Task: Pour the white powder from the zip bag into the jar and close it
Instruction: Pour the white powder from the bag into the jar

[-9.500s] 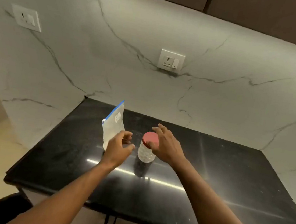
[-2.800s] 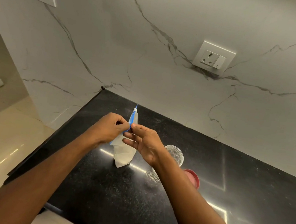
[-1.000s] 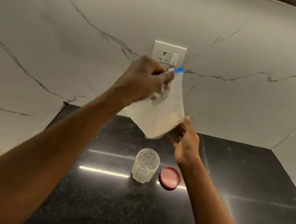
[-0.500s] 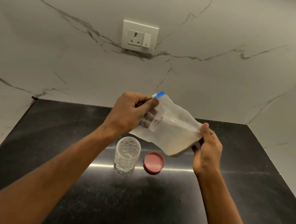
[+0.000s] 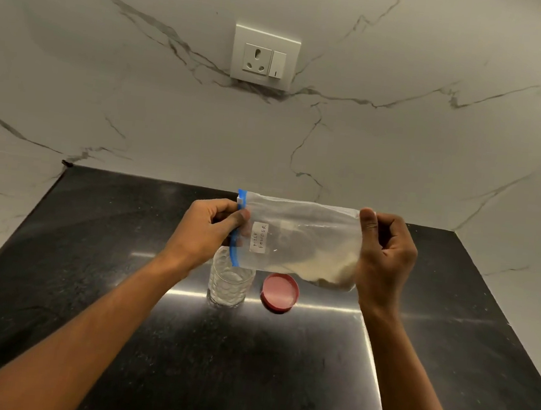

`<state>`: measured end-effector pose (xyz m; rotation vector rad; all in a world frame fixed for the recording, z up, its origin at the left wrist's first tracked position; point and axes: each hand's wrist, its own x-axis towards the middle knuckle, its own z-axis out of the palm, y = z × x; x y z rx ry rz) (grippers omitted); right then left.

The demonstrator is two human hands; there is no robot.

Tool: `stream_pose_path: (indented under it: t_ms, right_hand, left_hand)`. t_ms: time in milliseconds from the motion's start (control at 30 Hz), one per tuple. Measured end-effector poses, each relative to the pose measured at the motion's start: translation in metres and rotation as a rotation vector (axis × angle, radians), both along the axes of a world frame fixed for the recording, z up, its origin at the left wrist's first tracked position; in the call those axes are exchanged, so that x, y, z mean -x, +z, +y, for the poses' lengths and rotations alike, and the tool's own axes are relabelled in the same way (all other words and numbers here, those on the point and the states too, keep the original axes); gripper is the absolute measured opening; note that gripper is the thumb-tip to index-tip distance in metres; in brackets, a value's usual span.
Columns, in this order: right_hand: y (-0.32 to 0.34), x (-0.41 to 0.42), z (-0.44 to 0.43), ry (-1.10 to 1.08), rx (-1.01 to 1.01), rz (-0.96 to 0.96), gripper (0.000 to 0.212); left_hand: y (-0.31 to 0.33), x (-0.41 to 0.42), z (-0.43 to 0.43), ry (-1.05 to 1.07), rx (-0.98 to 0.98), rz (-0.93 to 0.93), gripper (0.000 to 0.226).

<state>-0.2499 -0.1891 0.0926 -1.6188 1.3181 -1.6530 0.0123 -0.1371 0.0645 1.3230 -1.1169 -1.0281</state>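
A clear zip bag [image 5: 302, 238] with a blue zip strip and a small white label lies sideways in the air, white powder gathered in its lower right corner. My left hand [image 5: 208, 231] grips the zip end, which hangs just above the mouth of the clear textured jar [image 5: 229, 282]. My right hand [image 5: 386, 253] pinches the bag's bottom end. The jar stands upright and lidless on the black counter [image 5: 245, 369]. Its red lid [image 5: 280, 292] lies flat on the counter just right of the jar.
A white marble wall rises behind the counter, with a socket and switch plate [image 5: 265, 58] above the hands. The counter's left edge [image 5: 7, 250] drops off to the floor. Marble wall also bounds the counter on the right.
The bag has been turned from slanted to level, zip end to the left over the jar. My right hand has risen and now pinches the bag's bottom end.
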Motion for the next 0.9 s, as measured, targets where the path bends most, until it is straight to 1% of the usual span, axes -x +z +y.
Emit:
stream_pose_path:
  t_ms: [67,133,267,433,633,800,900]
  right_hand:
    - [0.004,-0.005,0.0,0.014,0.052,0.064,0.017]
    - [0.007,-0.01,0.002,0.034,0.101,0.139,0.015]
    - [0.01,-0.012,0.003,0.05,0.183,0.253,0.018]
    - [0.017,-0.014,0.0,0.085,0.193,0.284,0.018]
    - [0.028,-0.016,-0.003,0.113,0.172,0.32,0.02]
    - [0.034,-0.02,-0.004,0.107,0.156,0.31,0.023]
    - [0.037,-0.021,-0.003,0.121,0.144,0.301,0.023]
  left_hand:
    - [-0.002,-0.002,0.002,0.009,-0.001,0.022,0.018]
    - [-0.004,-0.006,0.009,0.028,0.012,0.055,0.016]
    - [-0.009,-0.006,0.012,0.034,0.006,0.068,0.017]
    - [-0.012,-0.006,0.012,0.036,0.011,0.096,0.022]
    - [-0.014,-0.005,0.014,0.057,0.017,0.124,0.021]
    - [-0.015,-0.006,0.018,0.048,0.013,0.143,0.02]
    - [-0.015,-0.005,0.02,0.047,0.021,0.138,0.024]
